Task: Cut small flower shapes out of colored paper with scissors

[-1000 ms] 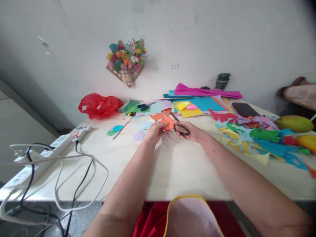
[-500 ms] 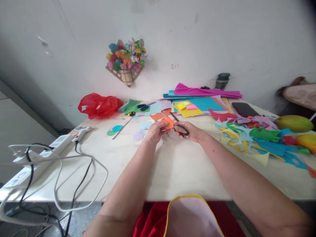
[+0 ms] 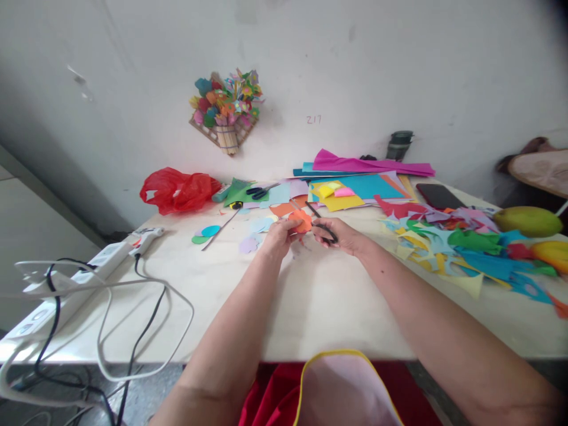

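An orange paper flower point(image 3: 300, 222) with rounded petals is pinched in my left hand point(image 3: 282, 234). Close on its right, my right hand point(image 3: 335, 235) grips a pair of scissors point(image 3: 329, 233) by the dark handle; the blades point away and up to the left. Whether the blades touch the paper I cannot tell. Pale paper flower shapes point(image 3: 251, 242) lie left of my left hand. Beyond the hands is an orange paper sheet point(image 3: 284, 209). Another pair of scissors point(image 3: 258, 192) rests on green paper point(image 3: 239, 190).
Paper scraps point(image 3: 444, 242) spread over the right side, with a phone point(image 3: 437, 196) behind. Coloured sheets point(image 3: 377, 188) are stacked at the back. A red plastic bag point(image 3: 180, 189) sits at back left; power strips point(image 3: 66, 296) and cables run along the left edge.
The scissors' handle and my right hand have shifted very slightly to the left. My left hand and the orange flower stay almost where they were.
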The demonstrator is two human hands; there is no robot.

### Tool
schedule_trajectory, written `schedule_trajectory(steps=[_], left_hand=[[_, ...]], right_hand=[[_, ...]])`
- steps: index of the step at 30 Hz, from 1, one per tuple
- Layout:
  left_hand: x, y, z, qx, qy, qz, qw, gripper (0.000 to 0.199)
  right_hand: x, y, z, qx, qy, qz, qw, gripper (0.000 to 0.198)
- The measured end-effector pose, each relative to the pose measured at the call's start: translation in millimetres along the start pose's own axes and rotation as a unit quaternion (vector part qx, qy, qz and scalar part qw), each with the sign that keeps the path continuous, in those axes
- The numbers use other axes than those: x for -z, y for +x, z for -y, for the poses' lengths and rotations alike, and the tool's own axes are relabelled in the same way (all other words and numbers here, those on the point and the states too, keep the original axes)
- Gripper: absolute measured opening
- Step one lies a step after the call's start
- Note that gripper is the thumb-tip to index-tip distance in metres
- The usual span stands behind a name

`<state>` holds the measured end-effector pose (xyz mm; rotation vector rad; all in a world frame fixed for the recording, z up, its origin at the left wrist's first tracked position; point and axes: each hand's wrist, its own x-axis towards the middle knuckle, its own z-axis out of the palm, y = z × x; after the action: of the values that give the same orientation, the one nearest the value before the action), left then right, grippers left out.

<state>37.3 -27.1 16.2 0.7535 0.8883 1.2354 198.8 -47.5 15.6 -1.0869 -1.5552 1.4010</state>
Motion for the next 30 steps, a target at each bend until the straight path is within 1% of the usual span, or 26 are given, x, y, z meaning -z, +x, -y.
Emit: schedule_trajectory(steps=[4, 9, 14, 18, 21, 24, 27, 30], left_hand=[[-1, -1, -1, -0.001, -0.007, -0.003, 1.0, 0.008], [-1, -2, -2, 0.002, -0.009, -0.005, 1.0, 0.008], [-1, -1, -1, -0.005, -0.008, -0.007, 1.0, 0.008], [1, 0, -2, -0.009, -0.001, -0.001, 1.0, 0.008], [5, 2, -2, -0.02, 0.023, 0.013, 0.999, 0.01], [11, 5, -2, -0.043, 0.065, 0.021, 0.997, 0.016], [17, 8, -2, -0.069, 0.092, 0.042, 0.992, 0.023], [22, 9, -3, -0.085, 0.112, 0.051, 0.989, 0.026]], right_hand=[[-1, 0, 1, 0.006, 0.002, -0.006, 1.0, 0.037], [-2, 1, 0, 0.0, 0.006, -0.012, 1.0, 0.033], [0, 5, -4, -0.001, 0.041, -0.011, 0.999, 0.03], [-1, 8, -5, -0.004, 0.07, -0.024, 0.997, 0.029], [-3, 9, -5, 0.007, 0.068, -0.036, 0.997, 0.028], [-2, 9, -5, 0.013, 0.054, -0.043, 0.998, 0.026], [2, 7, -5, 0.014, 0.043, -0.045, 0.998, 0.022], [7, 4, -3, 0.023, 0.02, -0.04, 0.999, 0.025]])
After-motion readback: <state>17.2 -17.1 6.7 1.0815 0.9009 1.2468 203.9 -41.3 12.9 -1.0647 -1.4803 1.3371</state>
